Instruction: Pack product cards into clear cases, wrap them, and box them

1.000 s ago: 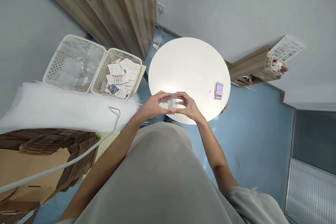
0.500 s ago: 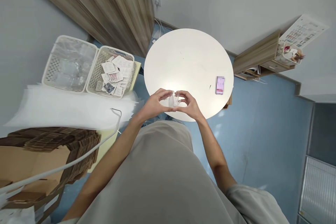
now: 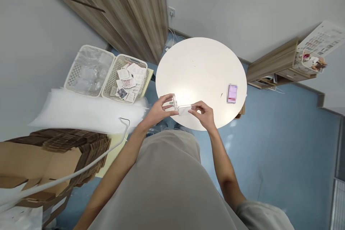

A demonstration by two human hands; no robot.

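Note:
Over the near edge of the round white table, a small clear plastic case (image 3: 175, 103) is held between the fingers and thumb of my left hand (image 3: 159, 109). A flat see-through panel (image 3: 184, 110) reaches from the case toward my right hand (image 3: 204, 113). The thumb and fingers of my right hand pinch the panel's right edge. Whether the panel is hinged to the case or only touches it, I cannot tell. Some small green marks show near the case, between my left fingers.
The round white table (image 3: 199, 68) carries a blurred pink phone-like thing (image 3: 232, 93) at its right. Left of it stand a basket of small cards (image 3: 111, 86) and a basket of clear plastic bags (image 3: 70, 85). White foam sheets (image 3: 81, 111), flattened cardboard boxes (image 3: 88, 154) and a grey bent tube (image 3: 88, 165) lie nearer.
My right hand has moved right, away from my left, with the see-through panel now spread between them. Earlier both hands closed around the clear case. The whole view has shifted slightly.

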